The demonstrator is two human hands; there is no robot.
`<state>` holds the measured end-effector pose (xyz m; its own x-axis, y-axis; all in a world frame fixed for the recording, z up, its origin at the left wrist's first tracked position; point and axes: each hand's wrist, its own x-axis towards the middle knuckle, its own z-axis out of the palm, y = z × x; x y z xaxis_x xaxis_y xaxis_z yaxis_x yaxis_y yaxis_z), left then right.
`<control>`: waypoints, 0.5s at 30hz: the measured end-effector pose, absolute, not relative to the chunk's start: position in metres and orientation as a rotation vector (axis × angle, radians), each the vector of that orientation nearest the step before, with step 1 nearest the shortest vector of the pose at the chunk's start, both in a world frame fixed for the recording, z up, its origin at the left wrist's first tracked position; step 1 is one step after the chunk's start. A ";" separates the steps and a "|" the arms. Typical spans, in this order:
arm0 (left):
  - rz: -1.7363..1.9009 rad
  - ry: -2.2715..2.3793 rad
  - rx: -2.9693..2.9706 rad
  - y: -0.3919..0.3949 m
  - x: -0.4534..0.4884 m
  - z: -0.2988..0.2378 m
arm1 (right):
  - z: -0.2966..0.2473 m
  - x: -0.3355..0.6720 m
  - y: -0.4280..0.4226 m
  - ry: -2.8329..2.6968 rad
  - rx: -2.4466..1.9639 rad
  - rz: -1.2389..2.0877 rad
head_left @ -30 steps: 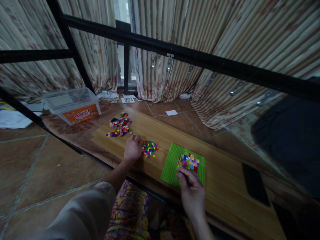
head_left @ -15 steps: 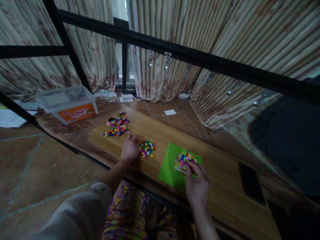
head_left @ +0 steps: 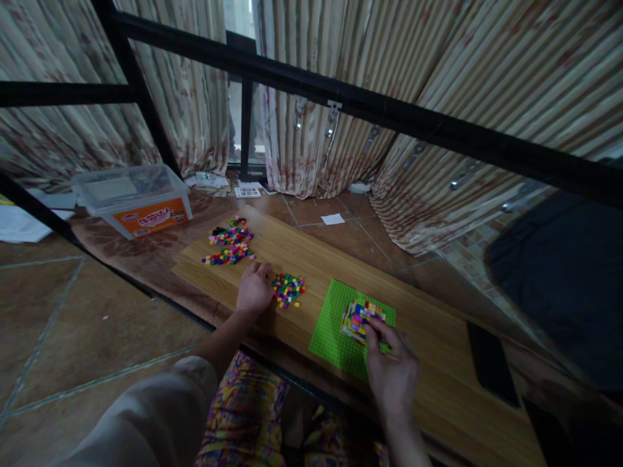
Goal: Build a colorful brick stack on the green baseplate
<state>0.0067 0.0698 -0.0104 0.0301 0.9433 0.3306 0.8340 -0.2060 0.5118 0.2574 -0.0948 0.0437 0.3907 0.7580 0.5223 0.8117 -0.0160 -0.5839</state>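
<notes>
A green baseplate (head_left: pixel 333 324) lies on a long wooden board (head_left: pixel 433 337), with a multicoloured brick build (head_left: pixel 357 314) stacked on it. My right hand (head_left: pixel 392 370) reaches onto the build, fingertips pinched at its near right corner; what they hold is too small to see. My left hand (head_left: pixel 254 290) rests curled on the board, touching the left edge of a small pile of loose coloured bricks (head_left: pixel 289 288). A second, larger pile of bricks (head_left: pixel 228 243) lies further left on the board.
A clear plastic box with an orange label (head_left: pixel 134 198) stands on the floor at the left. Black metal frame bars (head_left: pixel 341 97) cross above the board. A dark phone (head_left: pixel 491 363) lies on the board's right end. Striped curtains hang behind.
My right hand has moved from the near edge of the build up onto its near right corner. My left hand has stayed by the small brick pile.
</notes>
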 end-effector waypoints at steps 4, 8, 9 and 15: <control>0.917 1.878 2.106 0.071 0.007 -0.012 | 0.047 0.260 -0.098 -1.308 -1.789 -0.093; 0.923 1.871 2.104 0.071 0.007 -0.012 | 0.045 0.262 -0.097 -1.377 -1.749 -0.091; 0.925 1.867 2.103 0.071 0.007 -0.012 | 0.044 0.262 -0.096 -1.397 -1.742 -0.092; 0.929 1.861 2.100 0.072 0.007 -0.013 | 0.041 0.261 -0.092 -1.477 -1.704 -0.151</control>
